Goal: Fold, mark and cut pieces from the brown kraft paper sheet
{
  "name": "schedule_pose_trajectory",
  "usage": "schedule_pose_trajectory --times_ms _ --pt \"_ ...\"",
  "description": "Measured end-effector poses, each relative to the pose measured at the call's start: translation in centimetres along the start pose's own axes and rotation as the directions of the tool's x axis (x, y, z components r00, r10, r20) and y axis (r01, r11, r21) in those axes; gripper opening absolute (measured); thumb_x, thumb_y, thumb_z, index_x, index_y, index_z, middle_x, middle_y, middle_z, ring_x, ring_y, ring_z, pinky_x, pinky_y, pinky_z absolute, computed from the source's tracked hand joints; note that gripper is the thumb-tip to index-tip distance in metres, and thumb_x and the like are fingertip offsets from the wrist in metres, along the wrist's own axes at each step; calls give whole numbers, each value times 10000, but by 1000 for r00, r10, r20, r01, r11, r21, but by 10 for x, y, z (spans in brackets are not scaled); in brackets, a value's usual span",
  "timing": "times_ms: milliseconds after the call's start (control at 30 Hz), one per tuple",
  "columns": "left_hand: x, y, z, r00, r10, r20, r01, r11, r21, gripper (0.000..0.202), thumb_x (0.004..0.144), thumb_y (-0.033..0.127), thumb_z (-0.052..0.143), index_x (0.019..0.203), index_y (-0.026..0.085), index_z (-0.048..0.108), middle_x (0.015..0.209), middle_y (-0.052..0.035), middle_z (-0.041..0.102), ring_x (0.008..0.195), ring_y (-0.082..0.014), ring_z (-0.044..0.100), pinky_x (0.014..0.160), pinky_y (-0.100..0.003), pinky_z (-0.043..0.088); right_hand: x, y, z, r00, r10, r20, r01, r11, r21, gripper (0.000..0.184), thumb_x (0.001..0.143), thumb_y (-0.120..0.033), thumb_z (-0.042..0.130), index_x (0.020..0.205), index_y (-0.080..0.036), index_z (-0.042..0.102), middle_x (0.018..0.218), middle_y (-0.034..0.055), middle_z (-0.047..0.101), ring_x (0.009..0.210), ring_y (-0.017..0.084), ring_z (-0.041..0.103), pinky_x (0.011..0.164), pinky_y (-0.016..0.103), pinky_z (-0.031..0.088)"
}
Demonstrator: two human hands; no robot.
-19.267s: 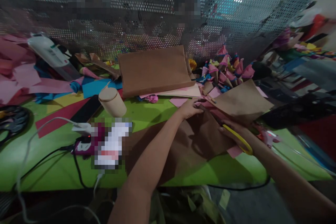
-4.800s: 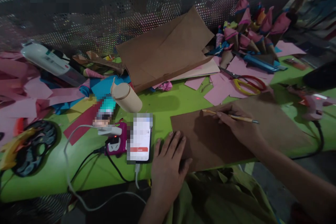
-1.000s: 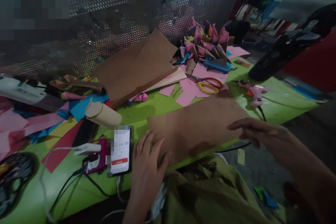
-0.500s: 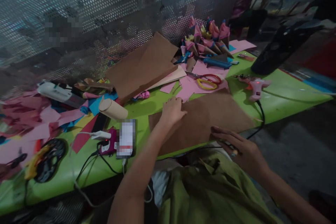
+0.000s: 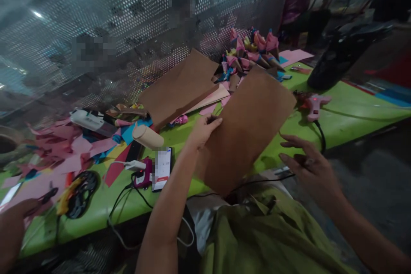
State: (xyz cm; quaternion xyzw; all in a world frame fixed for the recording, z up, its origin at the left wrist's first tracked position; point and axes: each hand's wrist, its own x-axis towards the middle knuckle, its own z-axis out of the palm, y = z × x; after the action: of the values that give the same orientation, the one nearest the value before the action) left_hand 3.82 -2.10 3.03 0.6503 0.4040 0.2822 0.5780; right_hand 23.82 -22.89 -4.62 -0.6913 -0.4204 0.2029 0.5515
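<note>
A sheet of brown paper (image 5: pixel 247 132) is lifted and tilted above the green table (image 5: pixel 276 154). My left hand (image 5: pixel 205 130) pinches its left edge between thumb and fingers. Off the sheet's right side hangs my right hand (image 5: pixel 308 167), fingers apart and holding nothing, with a ring on one finger. Just beyond the sheet's upper right edge lies a pink glue gun (image 5: pixel 316 105), its red light lit. The scissors that lay behind the sheet are hidden by it.
Larger brown paper (image 5: pixel 180 85) and several small paper cones (image 5: pixel 253 45) lie at the back. A phone (image 5: pixel 163 169), a paper roll (image 5: pixel 147 136), a power adapter with cables (image 5: pixel 143 173) and a tape reel (image 5: pixel 81 195) are leftward. Another person's hand (image 5: pixel 27 207) holds dark scissors. A dark bottle (image 5: pixel 337 60) stands right.
My left hand has raised the brown paper and turned it more upright, covering the scissors. My right hand has come off the paper, moving right. Another person's hand now shows at the left.
</note>
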Motion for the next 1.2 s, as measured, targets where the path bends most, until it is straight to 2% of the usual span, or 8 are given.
schedule_pose_trajectory --times_ms 133,300,433,567,633,800,967,1200 --pt "-14 8 1 999 1 -43 -9 983 -183 296 726 397 826 770 183 626 789 7 648 743 -134 560 745 -261 431 12 -21 13 984 135 118 -165 937 307 679 793 -463 779 1418 -332 548 1071 36 732 621 118 558 519 234 449" --pt "-22 6 2 991 59 -118 -84 972 -218 285 737 387 824 785 178 635 791 6 663 772 -138 586 799 -274 445 30 -43 22 974 202 104 -227 849 477 732 610 -397 909 1282 -310 631 959 4 733 709 132 620 522 199 448" --pt "-29 2 -3 974 138 -178 -170 970 -176 276 738 315 834 889 180 647 823 -4 679 797 -153 614 817 -297 464 39 -44 26 961 237 143 -275 765 583 730 549 -361 933 1235 -334 684 830 -44 693 585 98 552 455 182 419" --pt "-38 3 -9 958 238 -161 -258 959 -118 511 745 188 817 1222 226 637 812 21 662 780 -149 610 782 -287 473 43 -42 28 977 205 51 -202 838 507 433 518 -345 917 924 -265 791 816 -11 701 609 102 535 458 185 419" --pt "-41 4 -12 949 294 -116 -303 950 -72 571 752 156 798 1292 249 636 833 19 658 806 -153 603 798 -293 478 45 -42 28 983 183 13 -169 875 455 394 517 -347 905 888 -265 801 907 15 752 671 120 579 482 189 431" --pt "-43 7 -15 934 350 -70 -351 936 -17 513 750 147 770 1250 239 700 1130 -51 723 1057 -217 635 996 -377 479 44 -46 28 991 114 74 -133 920 369 582 532 -367 901 1100 -324 781 960 7 796 839 200 709 680 285 577" --pt "-49 17 -16 934 346 -87 -341 938 69 382 759 138 754 1131 225 770 1277 -83 728 1223 -270 632 1121 -436 429 41 -55 27 997 -73 28 65 972 224 417 658 -369 840 1066 -298 786 1115 28 802 1117 283 711 1006 452 561" --pt "-73 48 -14 892 436 -121 -353 838 416 367 771 45 715 1065 253 785 1139 -60 749 1112 -267 653 1056 -418 460 42 -60 18 972 -232 -33 233 941 244 252 754 -386 838 967 -260 787 1055 49 787 961 257 739 952 441 585"
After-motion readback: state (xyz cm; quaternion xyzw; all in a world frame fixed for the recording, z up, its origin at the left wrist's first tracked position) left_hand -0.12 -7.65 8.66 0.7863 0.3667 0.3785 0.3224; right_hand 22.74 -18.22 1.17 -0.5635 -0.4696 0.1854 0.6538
